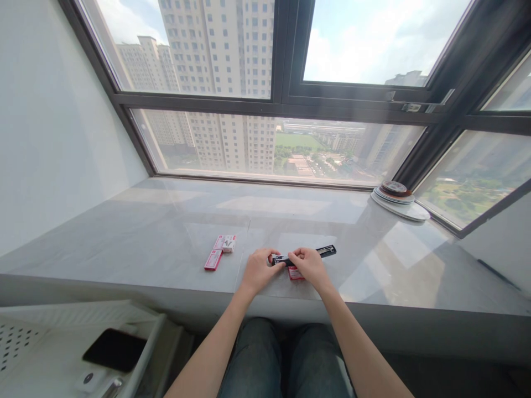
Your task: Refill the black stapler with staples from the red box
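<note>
A black stapler (327, 251), spread open lengthwise, is held just above the windowsill and slants up to the right. My left hand (261, 269) grips its left end between thumb and fingers. Closed over the middle of the stapler is my right hand (309, 265), its fingertips pinched at the metal channel; whether they hold something small there is hidden. Under the right hand a red box (296, 273) lies on the sill, partly covered. To the left of my hands, red-and-white boxes (213, 260) lie close to a small white box (229, 244) with a staple picture on it.
The grey stone windowsill (136, 237) runs below a dark-framed window (265, 105). Stacked round plates or lids (400, 200) stand at the back right corner. At lower left, a white basket (155, 337) holds a black flat device (115, 350) and smaller items. The sill's front edge is near my wrists.
</note>
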{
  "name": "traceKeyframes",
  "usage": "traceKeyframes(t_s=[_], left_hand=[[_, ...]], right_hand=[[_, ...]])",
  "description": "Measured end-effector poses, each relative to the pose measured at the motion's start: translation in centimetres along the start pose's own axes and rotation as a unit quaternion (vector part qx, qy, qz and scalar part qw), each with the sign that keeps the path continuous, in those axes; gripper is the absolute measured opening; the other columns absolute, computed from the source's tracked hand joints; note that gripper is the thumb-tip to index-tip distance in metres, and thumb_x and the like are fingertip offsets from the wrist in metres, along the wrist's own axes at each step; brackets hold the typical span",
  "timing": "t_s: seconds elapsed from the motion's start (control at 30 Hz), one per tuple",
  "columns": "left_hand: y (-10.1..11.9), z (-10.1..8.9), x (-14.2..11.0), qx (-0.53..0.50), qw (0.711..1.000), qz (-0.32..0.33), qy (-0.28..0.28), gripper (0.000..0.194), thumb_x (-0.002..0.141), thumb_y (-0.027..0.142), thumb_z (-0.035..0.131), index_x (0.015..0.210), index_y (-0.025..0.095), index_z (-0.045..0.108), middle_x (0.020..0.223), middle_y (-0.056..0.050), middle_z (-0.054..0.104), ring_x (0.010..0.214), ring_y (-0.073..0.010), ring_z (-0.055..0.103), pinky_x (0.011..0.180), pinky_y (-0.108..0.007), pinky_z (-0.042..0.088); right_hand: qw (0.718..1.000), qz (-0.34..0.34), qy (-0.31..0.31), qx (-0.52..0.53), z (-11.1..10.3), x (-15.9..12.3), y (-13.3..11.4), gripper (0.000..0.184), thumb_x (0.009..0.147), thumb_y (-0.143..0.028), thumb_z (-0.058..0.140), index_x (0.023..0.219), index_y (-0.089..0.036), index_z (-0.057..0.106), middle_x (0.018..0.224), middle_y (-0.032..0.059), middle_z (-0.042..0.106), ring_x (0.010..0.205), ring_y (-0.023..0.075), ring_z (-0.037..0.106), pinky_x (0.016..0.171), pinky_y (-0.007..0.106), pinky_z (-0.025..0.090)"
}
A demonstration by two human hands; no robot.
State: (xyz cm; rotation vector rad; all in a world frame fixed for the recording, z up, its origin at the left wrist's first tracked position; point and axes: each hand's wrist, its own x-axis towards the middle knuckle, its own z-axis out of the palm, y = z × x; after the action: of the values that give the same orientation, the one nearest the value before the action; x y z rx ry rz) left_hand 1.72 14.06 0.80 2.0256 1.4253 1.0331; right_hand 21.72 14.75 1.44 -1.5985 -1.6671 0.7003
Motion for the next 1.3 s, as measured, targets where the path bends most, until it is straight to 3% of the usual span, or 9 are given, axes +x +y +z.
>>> traceKeyframes(t_s=[0.3,0.5,0.6,0.67,0.73,0.8,0.97,1.13,1.3], left_hand=[[0.0,0.1,0.0,0.054,0.998,0.015,-0.018,0.027,0.08,0.046,0.076,0.098,0.026,0.073,0.088,-0.002,0.067,0.089,-0.0207,0.06,0.077,-0.029,0.038],[0.0,0.2,0.0,0.054,0.998,0.015,-0.018,0.026,0.08,0.047,0.075,0.096,0.026,0.072,0.088,-0.002,0.068,0.09,-0.0206,0.06,0.078,-0.029,0.037],[-0.1,0.3,0.0,0.057,0.998,0.006,-0.019,0.027,0.079,0.048,0.076,0.094,0.026,0.073,0.085,-0.002,0.067,0.088,-0.0209,0.06,0.077,-0.029,0.037],[-0.1,0.3,0.0,0.055,0.998,0.004,-0.019,0.026,0.079,0.047,0.077,0.094,0.027,0.073,0.084,-0.001,0.067,0.086,-0.0207,0.06,0.075,-0.029,0.037],[-0.2,0.4,0.1,0.051,0.998,0.004,-0.019,0.025,0.078,0.047,0.077,0.095,0.028,0.074,0.082,-0.001,0.066,0.085,-0.0206,0.06,0.074,-0.029,0.036],[-0.2,0.4,0.2,0.048,0.999,0.006,-0.022,0.025,0.078,0.046,0.078,0.097,0.03,0.075,0.082,0.0,0.067,0.085,-0.0207,0.06,0.073,-0.029,0.036],[-0.2,0.5,0.3,0.042,0.999,0.006,-0.025,0.023,0.078,0.046,0.077,0.095,0.031,0.076,0.08,0.0,0.067,0.084,-0.0203,0.06,0.072,-0.029,0.035],[0.0,0.3,0.3,0.04,0.999,0.007,-0.027,0.024,0.078,0.047,0.077,0.096,0.031,0.076,0.082,0.0,0.068,0.086,-0.0206,0.06,0.072,-0.028,0.036],[0.2,0.1,0.3,0.054,0.998,0.0,-0.031,0.025,0.079,0.049,0.075,0.096,0.03,0.073,0.085,-0.001,0.069,0.089,-0.0217,0.061,0.075,-0.029,0.037]], right_hand=[[0.995,-0.024,0.025,-0.092,-0.5,-0.5,-1.4,0.024,0.088,-0.039,0.064,0.077,-0.02,0.073,0.068,0.0047,0.069,0.068,0.0203,0.062,0.062,0.027,0.036],[0.991,-0.07,0.014,-0.116,-0.5,-1.9,-3.0,0.03,0.095,-0.041,0.056,0.082,-0.021,0.074,0.068,0.0049,0.068,0.065,0.0191,0.058,0.062,0.028,0.033],[0.998,-0.039,0.005,-0.049,-2.4,-2.8,-0.8,0.04,0.095,-0.053,0.054,0.082,-0.02,0.073,0.061,0.0035,0.063,0.061,0.0189,0.056,0.058,0.028,0.034],[1.0,0.024,-0.002,0.005,-4.5,-3.2,1.7,0.05,0.091,-0.064,0.055,0.077,-0.018,0.07,0.057,0.003,0.058,0.054,0.0174,0.051,0.052,0.027,0.032],[0.992,0.103,-0.026,0.063,-6.7,-3.3,4.2,0.054,0.086,-0.07,0.06,0.086,-0.017,0.07,0.054,0.0005,0.054,0.045,0.0141,0.043,0.046,0.026,0.027],[0.981,0.132,-0.034,0.138,-8.5,-3.0,5.7,0.059,0.082,-0.072,0.064,0.103,-0.017,0.068,0.06,-0.0015,0.055,0.041,0.0102,0.035,0.042,0.025,0.021],[0.972,0.012,-0.079,0.22,-9.0,-0.4,3.8,0.059,0.083,-0.068,0.066,0.112,-0.017,0.065,0.075,-0.0003,0.058,0.048,0.0082,0.034,0.044,0.024,0.024],[0.987,-0.101,-0.108,0.057,-6.4,1.7,-0.4,0.042,0.081,-0.058,0.073,0.099,-0.02,0.068,0.064,-0.0056,0.05,0.058,0.0118,0.042,0.054,0.024,0.029],[0.982,-0.128,-0.122,-0.067,-4.3,1.8,-2.1,0.031,0.079,-0.048,0.076,0.09,-0.021,0.067,0.061,-0.0072,0.047,0.058,0.0125,0.044,0.055,0.024,0.025]])
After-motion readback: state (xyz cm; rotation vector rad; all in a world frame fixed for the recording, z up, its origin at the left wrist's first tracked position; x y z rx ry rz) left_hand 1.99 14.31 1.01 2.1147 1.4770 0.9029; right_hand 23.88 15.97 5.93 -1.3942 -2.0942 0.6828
